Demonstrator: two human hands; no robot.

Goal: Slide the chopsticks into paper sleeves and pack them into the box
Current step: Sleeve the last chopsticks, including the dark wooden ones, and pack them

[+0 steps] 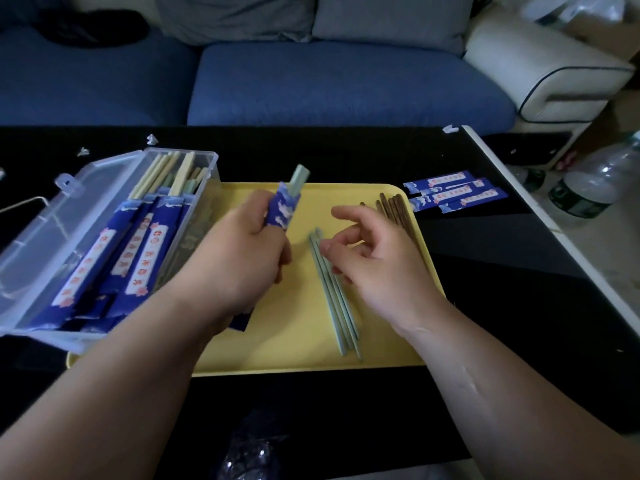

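Gripping a blue paper sleeve (282,209) in my left hand (242,251), I see green chopstick ends (299,178) poking from its top, above the yellow tray (311,355). My right hand (377,261) hangs loose-fingered, holding nothing, over the loose chopsticks (334,303) on the tray. The clear box (45,244) of sleeved pairs sits just left; spare sleeves (453,194) lie far right.
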